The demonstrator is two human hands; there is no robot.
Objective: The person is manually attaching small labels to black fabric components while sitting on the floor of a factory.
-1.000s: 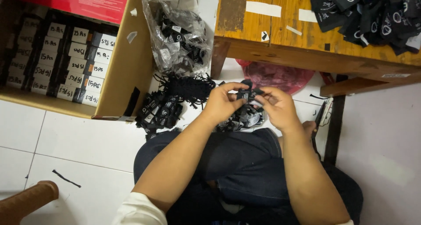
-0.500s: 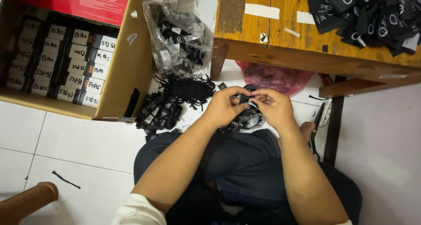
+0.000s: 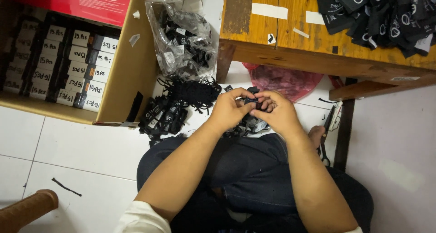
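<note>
My left hand (image 3: pixel 229 108) and my right hand (image 3: pixel 277 112) meet above my lap, fingers pinched together on a small black fabric piece (image 3: pixel 252 101). Just beneath them lies a little heap of black and white tags (image 3: pixel 249 124) on my knee. A pile of black labelled pieces (image 3: pixel 163 117) and a tangle of black strings (image 3: pixel 193 92) sit on the white floor tiles to the left of my hands.
A clear plastic bag of black pieces (image 3: pixel 184 40) leans by a wooden table leg (image 3: pixel 225 60). A cardboard box (image 3: pixel 131 69) holds several small labelled boxes. More black labels (image 3: pixel 381 15) lie on the table. A pink bag (image 3: pixel 286 80) and scissors (image 3: pixel 324 142) are near.
Both hands stay joined on the black piece and have drifted slightly lower and to the right; the fingers have shifted their pinch.
</note>
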